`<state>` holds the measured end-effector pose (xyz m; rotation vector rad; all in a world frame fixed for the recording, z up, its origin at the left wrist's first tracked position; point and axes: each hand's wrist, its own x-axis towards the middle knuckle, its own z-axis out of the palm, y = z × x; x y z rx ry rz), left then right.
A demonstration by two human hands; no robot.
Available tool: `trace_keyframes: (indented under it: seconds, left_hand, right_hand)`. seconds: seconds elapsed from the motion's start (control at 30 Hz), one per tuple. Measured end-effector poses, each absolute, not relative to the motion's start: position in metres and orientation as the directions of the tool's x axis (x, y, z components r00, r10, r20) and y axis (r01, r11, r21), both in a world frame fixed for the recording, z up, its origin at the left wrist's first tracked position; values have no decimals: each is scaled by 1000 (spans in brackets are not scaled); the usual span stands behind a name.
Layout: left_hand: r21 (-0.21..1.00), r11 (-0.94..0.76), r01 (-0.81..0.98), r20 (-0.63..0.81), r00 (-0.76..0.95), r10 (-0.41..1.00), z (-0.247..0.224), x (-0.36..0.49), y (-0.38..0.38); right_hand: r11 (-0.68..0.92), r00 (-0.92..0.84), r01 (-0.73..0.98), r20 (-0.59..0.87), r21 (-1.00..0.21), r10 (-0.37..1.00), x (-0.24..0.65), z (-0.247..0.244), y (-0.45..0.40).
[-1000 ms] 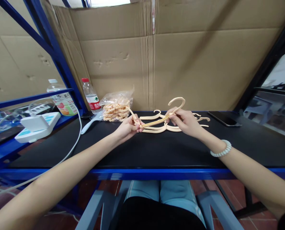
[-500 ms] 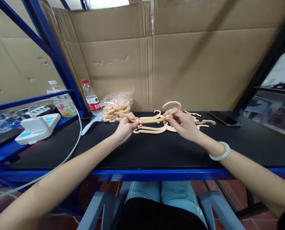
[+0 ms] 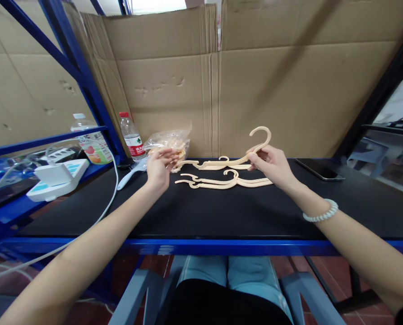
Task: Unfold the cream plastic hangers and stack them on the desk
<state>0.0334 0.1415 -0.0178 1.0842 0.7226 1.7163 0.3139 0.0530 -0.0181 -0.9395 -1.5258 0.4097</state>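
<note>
Pinched near the base of its hook in my right hand is a cream plastic hanger. Its hook points up, and an arm reaches left above the table. My left hand holds nothing; its fingers are spread in front of a clear plastic bag of cream plastic pieces and partly cover it. Whether the fingertips touch the bag I cannot tell. On the black table, below the held one, lie more cream hangers with small hooked arm ends. My right hand hides part of their right side.
Behind the bag stands a bottle with a red cap, with a pale blue brush lying before it. At left are a white power strip and a cable. A phone lies at right. Cardboard walls the back.
My left hand has let go of the hanger and moved left to the bag, its fingers opening. My right hand has shifted slightly right, raising the hanger's hook.
</note>
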Motion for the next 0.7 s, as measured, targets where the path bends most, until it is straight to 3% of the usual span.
trace_keyframes:
  seconds: [0.1, 0.23, 0.3, 0.4, 0.47, 0.7]
  left_hand:
    - [843, -463, -274, 431, -174, 886, -13, 28, 143]
    - [781, -623, 47, 610, 155, 777, -15, 31, 134]
    - [618, -750, 236, 669, 342, 660, -19, 35, 129]
    - [305, -859, 410, 627, 593, 506, -26, 39, 120]
    - [205, -895, 397, 544, 714, 442, -32, 42, 117]
    - [221, -942, 252, 413, 851, 324, -43, 46, 118]
  right_hand:
    - [556, 11, 269, 580, -786, 814, 312, -22, 55]
    - [506, -42, 369, 530, -780, 847, 303, -34, 58]
    - [458, -42, 418, 487, -784, 873, 299, -42, 60]
    - [370, -22, 478, 410, -797, 912, 299, -52, 65]
    - [332, -28, 517, 372, -789, 928, 301, -57, 68]
    - [345, -57, 682, 423, -645, 905, 308, -62, 78]
